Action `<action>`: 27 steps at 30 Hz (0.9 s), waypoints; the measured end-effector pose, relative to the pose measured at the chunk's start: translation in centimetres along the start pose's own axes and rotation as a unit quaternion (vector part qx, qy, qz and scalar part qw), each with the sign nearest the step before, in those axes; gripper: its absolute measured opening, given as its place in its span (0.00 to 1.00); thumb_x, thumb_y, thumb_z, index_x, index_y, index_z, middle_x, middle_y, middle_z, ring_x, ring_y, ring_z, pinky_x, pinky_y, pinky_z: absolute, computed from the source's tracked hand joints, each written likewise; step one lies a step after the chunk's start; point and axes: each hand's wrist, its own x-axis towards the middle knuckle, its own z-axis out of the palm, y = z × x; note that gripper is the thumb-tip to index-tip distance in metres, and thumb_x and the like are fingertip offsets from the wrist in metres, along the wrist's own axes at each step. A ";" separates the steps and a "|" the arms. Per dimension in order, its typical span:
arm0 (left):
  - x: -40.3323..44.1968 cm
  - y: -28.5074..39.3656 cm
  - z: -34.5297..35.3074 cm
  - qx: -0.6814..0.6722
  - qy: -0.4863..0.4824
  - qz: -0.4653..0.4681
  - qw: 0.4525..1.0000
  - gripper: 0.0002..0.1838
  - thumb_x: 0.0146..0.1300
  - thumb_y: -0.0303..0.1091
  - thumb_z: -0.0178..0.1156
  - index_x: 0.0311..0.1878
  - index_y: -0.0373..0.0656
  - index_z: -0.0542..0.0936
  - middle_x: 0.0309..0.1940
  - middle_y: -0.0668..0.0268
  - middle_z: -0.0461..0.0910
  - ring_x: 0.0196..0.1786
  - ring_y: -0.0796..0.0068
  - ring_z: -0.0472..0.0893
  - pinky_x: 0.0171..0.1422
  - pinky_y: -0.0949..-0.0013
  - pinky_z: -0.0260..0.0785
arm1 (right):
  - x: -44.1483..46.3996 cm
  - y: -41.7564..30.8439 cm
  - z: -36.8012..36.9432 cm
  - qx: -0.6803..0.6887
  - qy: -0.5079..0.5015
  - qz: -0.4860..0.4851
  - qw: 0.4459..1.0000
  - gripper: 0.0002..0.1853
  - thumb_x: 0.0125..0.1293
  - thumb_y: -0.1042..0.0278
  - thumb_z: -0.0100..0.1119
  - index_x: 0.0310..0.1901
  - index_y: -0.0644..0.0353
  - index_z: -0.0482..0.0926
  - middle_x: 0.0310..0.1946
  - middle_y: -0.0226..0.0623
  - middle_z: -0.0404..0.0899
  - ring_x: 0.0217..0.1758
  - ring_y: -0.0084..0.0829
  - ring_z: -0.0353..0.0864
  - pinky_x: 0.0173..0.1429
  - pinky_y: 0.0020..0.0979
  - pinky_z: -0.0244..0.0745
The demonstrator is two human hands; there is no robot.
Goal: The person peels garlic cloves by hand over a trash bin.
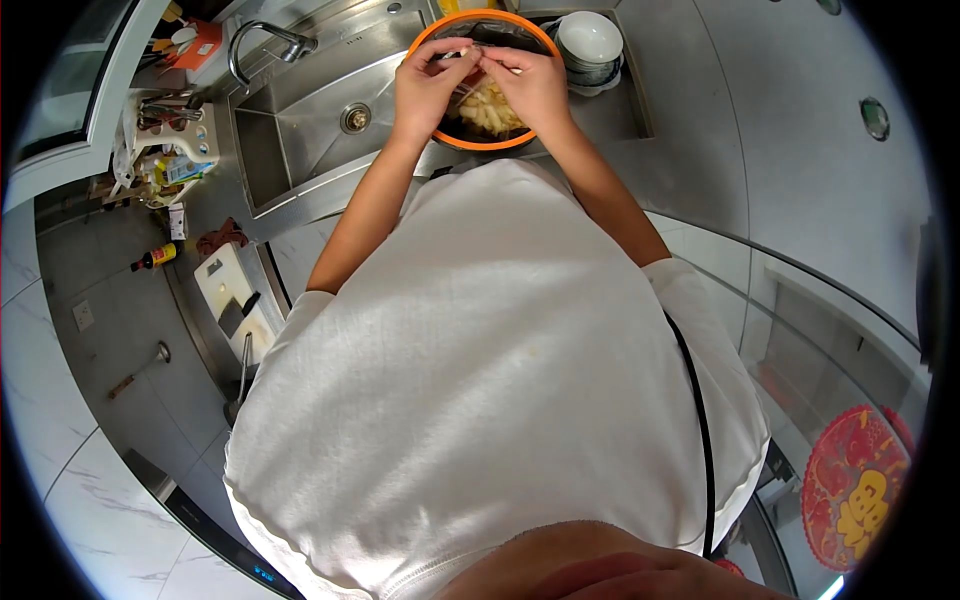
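My left hand (424,92) and my right hand (532,90) meet at the fingertips over a round bin with an orange rim (482,146). The fingers of both hands are pinched together around something small and pale, too small to name; garlic or a peel cannot be told apart here. Below them, inside the bin's dark lining, lies a heap of pale yellowish scraps (490,110). Part of the bin's inside is hidden by my hands.
To the left is a steel sink (300,165) with a curved faucet (262,50). Stacked white bowls (590,40) stand right of the bin. A cutting board (232,290) with a dark-bladed knife, a utensil rack (195,140) and a sauce bottle (158,256) are farther left.
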 end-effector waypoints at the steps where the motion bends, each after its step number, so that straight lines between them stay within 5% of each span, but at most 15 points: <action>1: 0.1 -0.1 -0.1 0.019 0.001 0.010 1.000 0.14 0.68 0.26 0.72 0.55 0.33 0.86 0.43 0.61 0.90 0.45 0.77 0.89 0.51 0.75 0.81 | 0.0 -0.3 0.0 0.000 0.001 -0.001 1.000 0.13 0.66 0.56 0.73 0.46 0.53 0.92 0.35 0.36 0.91 0.34 0.33 0.91 0.40 0.28 0.82; 8: 0.4 0.2 -0.9 0.090 0.036 0.052 0.994 0.11 0.62 0.26 0.77 0.45 0.32 0.89 0.38 0.60 0.91 0.40 0.80 0.88 0.48 0.75 0.81 | -0.1 0.0 0.5 0.107 -0.030 0.089 0.990 0.13 0.65 0.63 0.75 0.47 0.62 0.91 0.38 0.38 0.92 0.38 0.25 0.92 0.44 0.26 0.84; 10: 0.5 0.1 -1.1 0.103 0.046 0.069 0.991 0.12 0.60 0.26 0.78 0.45 0.31 0.89 0.37 0.60 0.91 0.38 0.80 0.87 0.47 0.75 0.81 | 0.0 -0.6 0.4 0.098 -0.042 0.062 0.992 0.11 0.70 0.68 0.71 0.49 0.65 0.90 0.33 0.31 0.90 0.34 0.13 0.83 0.39 0.20 0.76; 20: 1.1 1.5 -2.4 0.202 -0.003 0.056 0.978 0.13 0.59 0.29 0.79 0.45 0.34 0.90 0.35 0.62 0.91 0.36 0.82 0.87 0.45 0.76 0.79 | 0.0 -0.2 1.2 0.152 -0.036 0.059 0.986 0.11 0.68 0.68 0.73 0.47 0.65 0.90 0.36 0.37 0.92 0.37 0.19 0.89 0.44 0.23 0.83; 23: 1.1 0.9 -2.2 0.167 0.006 0.040 0.985 0.13 0.60 0.29 0.78 0.46 0.33 0.90 0.37 0.61 0.91 0.38 0.80 0.88 0.46 0.76 0.80 | 0.1 -0.1 1.8 0.122 -0.007 0.044 0.992 0.11 0.69 0.67 0.72 0.45 0.66 0.89 0.33 0.36 0.91 0.34 0.18 0.88 0.40 0.23 0.81; 27: 0.9 0.0 -1.9 -0.056 0.033 -0.037 0.997 0.12 0.65 0.23 0.73 0.51 0.31 0.87 0.42 0.57 0.90 0.44 0.75 0.89 0.54 0.73 0.81 | 0.3 0.0 2.2 0.209 -0.033 0.131 0.969 0.12 0.72 0.66 0.69 0.49 0.66 0.85 0.30 0.34 0.89 0.30 0.17 0.84 0.36 0.23 0.78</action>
